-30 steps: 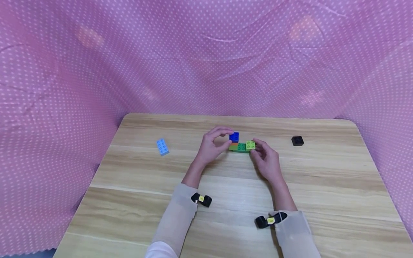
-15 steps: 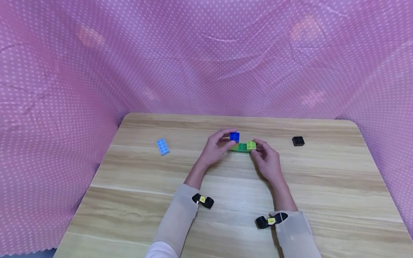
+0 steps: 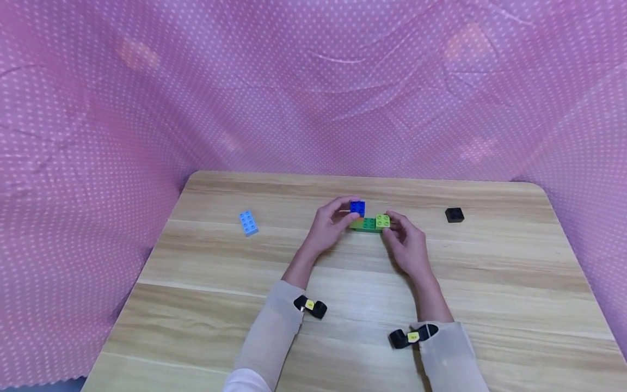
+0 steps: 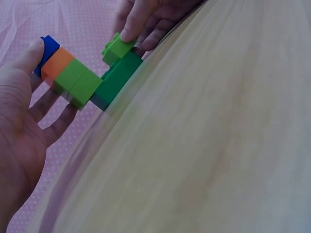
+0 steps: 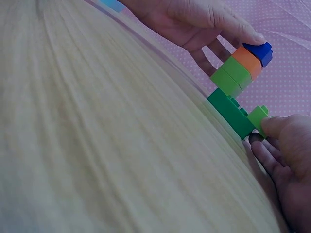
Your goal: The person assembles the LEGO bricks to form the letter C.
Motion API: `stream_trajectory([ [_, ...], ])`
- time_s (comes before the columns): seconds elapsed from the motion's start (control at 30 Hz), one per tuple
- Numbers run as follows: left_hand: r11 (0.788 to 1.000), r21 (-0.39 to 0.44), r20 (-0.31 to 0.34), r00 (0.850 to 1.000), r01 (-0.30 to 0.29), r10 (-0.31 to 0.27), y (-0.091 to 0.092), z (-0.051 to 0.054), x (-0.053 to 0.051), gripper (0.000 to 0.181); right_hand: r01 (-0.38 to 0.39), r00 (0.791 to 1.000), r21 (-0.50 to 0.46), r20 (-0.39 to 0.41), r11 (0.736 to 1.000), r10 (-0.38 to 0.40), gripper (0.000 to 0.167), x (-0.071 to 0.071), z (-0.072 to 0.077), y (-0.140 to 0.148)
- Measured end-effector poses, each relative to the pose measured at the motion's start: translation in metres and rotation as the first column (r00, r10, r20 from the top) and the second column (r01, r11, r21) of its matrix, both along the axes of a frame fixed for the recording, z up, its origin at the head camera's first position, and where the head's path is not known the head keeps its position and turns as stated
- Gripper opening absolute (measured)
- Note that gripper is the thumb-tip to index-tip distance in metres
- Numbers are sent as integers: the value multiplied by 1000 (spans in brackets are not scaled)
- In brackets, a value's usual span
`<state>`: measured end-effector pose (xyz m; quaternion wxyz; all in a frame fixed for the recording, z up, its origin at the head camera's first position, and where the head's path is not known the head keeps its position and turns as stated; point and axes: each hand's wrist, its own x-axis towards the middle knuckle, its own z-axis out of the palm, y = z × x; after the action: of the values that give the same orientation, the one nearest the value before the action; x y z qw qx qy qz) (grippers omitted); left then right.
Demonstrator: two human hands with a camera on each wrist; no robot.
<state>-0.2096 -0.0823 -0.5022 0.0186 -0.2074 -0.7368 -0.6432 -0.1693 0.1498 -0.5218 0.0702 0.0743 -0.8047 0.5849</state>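
Wooden table (image 3: 499, 283) under bricks. Between left hand (image 3: 326, 227) and right hand (image 3: 410, 247): orange-and-lime column (image 4: 77, 80) over left end of dark green base (image 4: 119, 77), flat on table. Pinched lime brick (image 4: 118, 50) on right end with right hand, blue brick (image 3: 357, 208) atop column with left. Couldn't confirm full stud seating from oblique wrist views. Likely risked tipping column off under off-axis push, or sliding base through weak right pinch.
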Motion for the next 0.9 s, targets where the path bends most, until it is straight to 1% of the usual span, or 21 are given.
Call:
stream_trajectory([
  [0.1, 1000, -15, 7, 1000, -15, 15, 2, 2, 1, 35, -4, 1000, -7, 1, 1000, 4, 46, 1, 0, 0],
  [0.27, 999, -31, -7, 1000, -29, 29, 2, 2, 2, 35, -8, 1000, -9, -9, 1000, 8, 46, 1, 2, 0],
  [0.47, 998, -54, -56, 998, -36, 33, 1, 1, 1, 36, -9, 1000, 4, -10, 1000, 9, 45, 1, 1, 1],
  [0.67, 991, -117, -114, 992, -62, 49, 1, -1, 0, 37, -12, 1000, 14, -18, 1000, 12, 46, 1, -2, 1],
  [0.73, 990, -121, -125, 991, -67, 52, 0, -1, 0, 38, -12, 1000, 15, -17, 1000, 12, 46, 1, -2, 0],
  [0.8, 993, -103, -110, 993, -62, 51, 0, -2, 0, 37, -10, 1000, 20, -14, 1000, 10, 46, 1, -1, 0],
  [0.83, 995, -87, -93, 995, -56, 48, 0, -2, 0, 35, -9, 1000, 24, -10, 1000, 9, 46, 2, -1, 0],
  [0.9, 999, -29, -34, 999, -25, 24, 0, -4, 1, 34, -9, 1000, 26, -7, 1000, 9, 46, 2, 0, 0],
])
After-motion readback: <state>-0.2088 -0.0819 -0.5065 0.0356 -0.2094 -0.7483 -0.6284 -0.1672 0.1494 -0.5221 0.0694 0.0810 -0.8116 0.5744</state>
